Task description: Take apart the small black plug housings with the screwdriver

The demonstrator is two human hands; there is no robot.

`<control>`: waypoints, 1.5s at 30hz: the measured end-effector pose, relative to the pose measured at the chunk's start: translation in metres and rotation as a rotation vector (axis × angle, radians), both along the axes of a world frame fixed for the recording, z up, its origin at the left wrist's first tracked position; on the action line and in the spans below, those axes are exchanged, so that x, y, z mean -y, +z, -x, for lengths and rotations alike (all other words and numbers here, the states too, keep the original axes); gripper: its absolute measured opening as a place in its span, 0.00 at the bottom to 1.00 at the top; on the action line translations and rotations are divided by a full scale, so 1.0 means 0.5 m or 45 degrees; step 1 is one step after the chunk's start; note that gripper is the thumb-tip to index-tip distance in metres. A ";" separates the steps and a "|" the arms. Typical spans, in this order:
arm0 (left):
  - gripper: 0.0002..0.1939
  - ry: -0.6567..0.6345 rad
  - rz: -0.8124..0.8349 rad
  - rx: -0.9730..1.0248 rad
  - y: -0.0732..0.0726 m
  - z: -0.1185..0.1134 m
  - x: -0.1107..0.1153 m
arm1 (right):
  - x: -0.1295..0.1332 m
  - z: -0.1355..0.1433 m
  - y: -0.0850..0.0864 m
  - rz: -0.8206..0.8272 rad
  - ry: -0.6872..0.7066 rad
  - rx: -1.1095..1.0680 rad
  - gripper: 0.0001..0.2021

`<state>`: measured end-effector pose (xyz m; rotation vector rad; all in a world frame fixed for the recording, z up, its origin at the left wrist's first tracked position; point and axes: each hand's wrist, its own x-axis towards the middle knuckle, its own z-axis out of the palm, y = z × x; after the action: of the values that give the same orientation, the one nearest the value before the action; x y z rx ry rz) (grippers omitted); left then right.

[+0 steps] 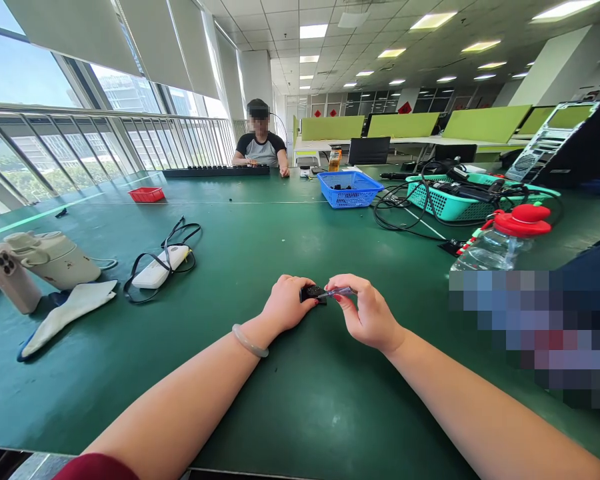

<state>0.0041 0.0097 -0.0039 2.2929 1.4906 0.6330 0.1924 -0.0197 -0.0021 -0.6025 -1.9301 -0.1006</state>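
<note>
On the green table, my left hand (289,301) is closed around a small black part (312,292), its fingertips pressing the sides. What kind of part this is I cannot make out. Between the thumb and fingers of my right hand (365,310) is a slim screwdriver (341,291) with a purplish handle. It lies nearly level, and its tip points left and reaches the black part. My left wrist carries a pale bangle (250,341).
A white power bank (161,268) with a black strap, a phone (11,277) and a white bag (55,257) are left. Ahead stand a red tray (147,194), a blue basket (350,193) and a teal basket (445,203) of cables. A bottle (497,247) is right; a person (260,147) sits opposite.
</note>
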 end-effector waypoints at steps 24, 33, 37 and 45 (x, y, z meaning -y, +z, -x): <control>0.14 -0.008 0.033 -0.003 0.006 0.000 0.001 | 0.030 0.043 0.017 -0.415 0.183 0.465 0.12; 0.21 -0.025 0.015 0.018 0.001 0.001 -0.004 | 0.005 0.016 0.013 -0.171 -0.009 0.123 0.17; 0.27 0.006 0.036 0.011 -0.003 0.004 -0.006 | -0.020 -0.009 -0.003 0.034 -0.273 -0.114 0.12; 0.26 -0.027 0.040 -0.033 -0.002 0.007 -0.001 | -0.013 -0.010 -0.008 0.194 -0.114 -0.454 0.16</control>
<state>0.0006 0.0104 -0.0049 2.2989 1.4754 0.5722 0.1973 -0.0133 -0.0061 -0.7542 -1.5745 0.0939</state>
